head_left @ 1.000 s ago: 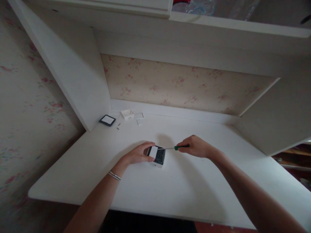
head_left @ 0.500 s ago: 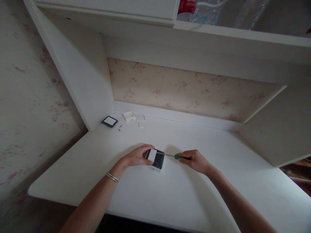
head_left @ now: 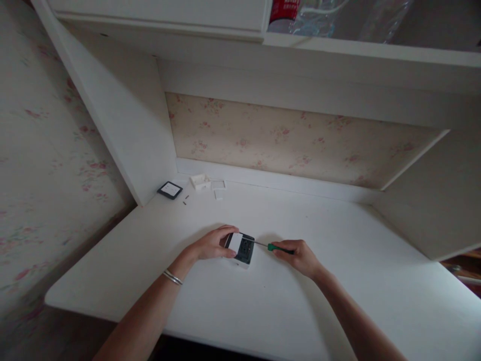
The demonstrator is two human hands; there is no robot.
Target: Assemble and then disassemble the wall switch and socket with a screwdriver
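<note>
My left hand is closed round the left side of a wall switch, thumb at the near edge and fingers at the far edge. The switch has a dark face with a white panel on its left part, and sits on a white box on the desk. In my right hand is a screwdriver with a green and black handle. Its thin metal shaft points left, and the tip reaches over the switch's dark face by the edge of the white panel. Whether the tip touches it, I cannot tell.
At the back left of the white desk lie a dark-framed plate, a white open box, a thin white frame, a small white piece and two small screws. A shelf with plastic bottles overhangs the desk.
The screwdriver's handle and my right hand have shifted slightly left and towards me. My left hand keeps its hold on the switch, and the view has tilted a little.
</note>
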